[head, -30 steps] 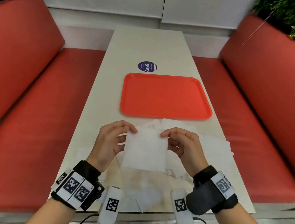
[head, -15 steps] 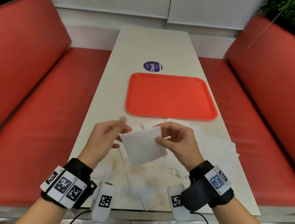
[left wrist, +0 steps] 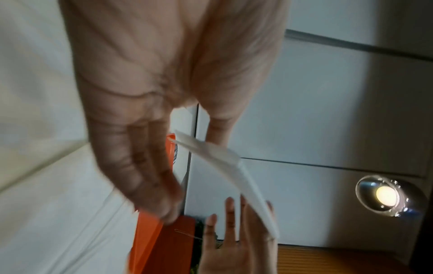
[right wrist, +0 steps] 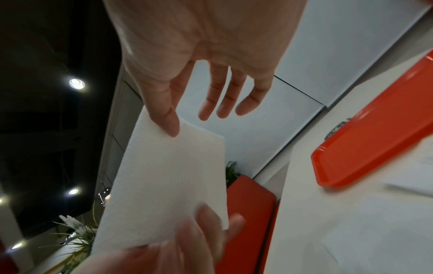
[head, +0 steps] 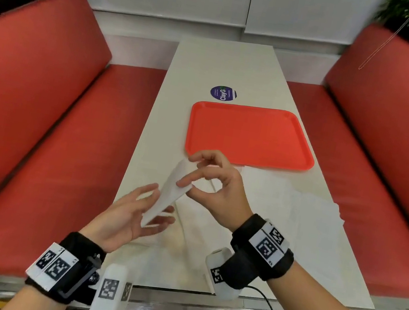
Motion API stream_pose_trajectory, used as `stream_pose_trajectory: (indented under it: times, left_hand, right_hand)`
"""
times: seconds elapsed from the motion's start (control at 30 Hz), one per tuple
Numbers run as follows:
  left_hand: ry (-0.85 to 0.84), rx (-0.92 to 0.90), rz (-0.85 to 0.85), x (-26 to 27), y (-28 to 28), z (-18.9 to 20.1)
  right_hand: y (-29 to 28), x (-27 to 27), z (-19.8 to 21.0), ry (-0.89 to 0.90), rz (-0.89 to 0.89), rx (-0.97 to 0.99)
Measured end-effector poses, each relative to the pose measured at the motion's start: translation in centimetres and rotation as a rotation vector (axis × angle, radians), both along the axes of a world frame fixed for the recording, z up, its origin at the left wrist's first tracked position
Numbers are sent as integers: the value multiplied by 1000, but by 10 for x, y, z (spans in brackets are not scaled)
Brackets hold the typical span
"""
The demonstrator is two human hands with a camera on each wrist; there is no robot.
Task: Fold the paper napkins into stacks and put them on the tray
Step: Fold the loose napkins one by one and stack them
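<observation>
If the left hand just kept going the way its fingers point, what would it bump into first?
Most likely the folded napkin. The left hand is spread open with its fingers right at the napkin's lower end, while the right hand pinches it higher up. Whether they already touch is unclear.

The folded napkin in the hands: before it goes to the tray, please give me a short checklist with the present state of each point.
1. Right hand pinches the folded napkin between thumb and forefinger: ok.
2. Left hand open, fingers straight along the napkin's lower end, ready to support it: ok.
3. Folded layers lie flat together, as the left wrist view shows: ok.
4. Edges squarely aligned: cannot tell, blurred.
5. Tray has bare room for a stack: ok.
6. Loose napkins on the table wait unfolded: not ok, still to fold.
</observation>
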State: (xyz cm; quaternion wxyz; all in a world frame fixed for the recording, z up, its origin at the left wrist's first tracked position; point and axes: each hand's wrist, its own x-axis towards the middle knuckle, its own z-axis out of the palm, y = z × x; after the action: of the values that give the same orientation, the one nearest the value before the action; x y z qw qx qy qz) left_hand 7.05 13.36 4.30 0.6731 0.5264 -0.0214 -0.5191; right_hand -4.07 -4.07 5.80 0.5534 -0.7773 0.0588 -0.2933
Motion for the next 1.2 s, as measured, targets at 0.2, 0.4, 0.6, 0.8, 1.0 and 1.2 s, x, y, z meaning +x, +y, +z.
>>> stream_pose_trajectory:
  times: [0.2, 0.4, 0.6, 0.8, 1.0, 1.2]
  left_hand:
    - [-447, 16, 234, 26, 14, 8]
    - [-635, 83, 108, 55, 22, 2]
    - [-741, 355, 0, 58, 36, -43]
    - [-802, 468, 109, 52, 35, -63]
    - [-922, 534, 41, 65, 32, -76]
    - [-999, 606, -58, 68, 31, -92]
  right_hand:
    - [8, 9, -11, 223, 98, 379]
    - [23, 37, -24, 330, 104, 381]
    - [35, 43, -73, 617, -35, 249]
    - [44, 43, -99, 741, -26, 95]
    - [48, 58, -109, 778, -32, 45]
    - [54, 61, -114, 844, -37, -11]
